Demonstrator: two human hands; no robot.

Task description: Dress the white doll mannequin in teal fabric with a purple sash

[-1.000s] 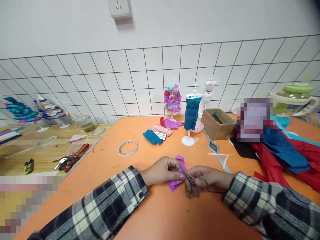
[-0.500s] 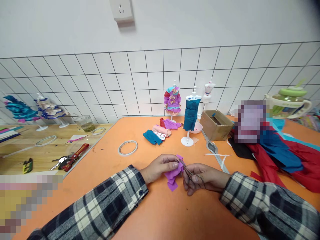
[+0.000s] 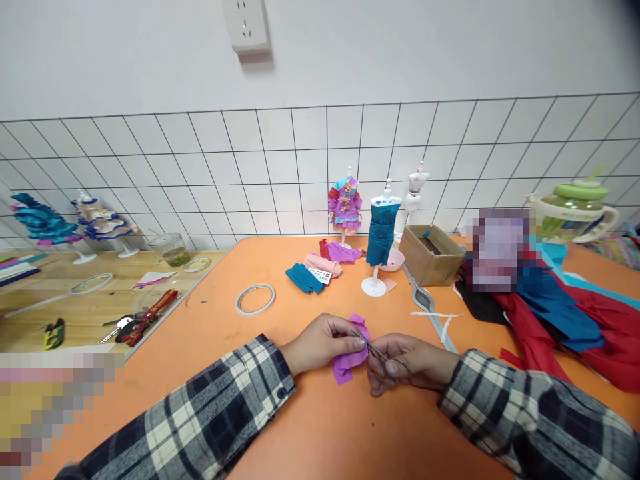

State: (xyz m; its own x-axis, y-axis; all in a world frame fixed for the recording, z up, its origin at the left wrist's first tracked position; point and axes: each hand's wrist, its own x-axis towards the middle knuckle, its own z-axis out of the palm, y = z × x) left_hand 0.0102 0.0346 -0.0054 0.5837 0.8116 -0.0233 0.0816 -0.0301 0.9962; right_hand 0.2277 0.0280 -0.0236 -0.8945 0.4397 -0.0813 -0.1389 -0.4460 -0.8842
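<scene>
Between the thumb and fingers of my left hand (image 3: 327, 343) is a crinkled piece of purple crepe paper (image 3: 345, 370), its lower end hanging free. My right hand (image 3: 400, 360) is closed round a small pair of scissors (image 3: 379, 351). The slim metal blades point up and left, and their tips meet the paper beside my left thumb. My fingers partly hide the handles. Both hands are close together above the orange table mat (image 3: 310, 427).
Beyond my hands stand a mini mannequin in blue paper (image 3: 382, 233), another in a purple dress (image 3: 346, 203) and a cardboard box (image 3: 433, 253). A tape roll (image 3: 255, 299) lies left, near folded blue paper (image 3: 304, 278). Red paper (image 3: 535, 333) spreads at right.
The purple paper has shifted slightly in my left hand, and the scissor blades look closer together. The whole view has tipped up a little.
</scene>
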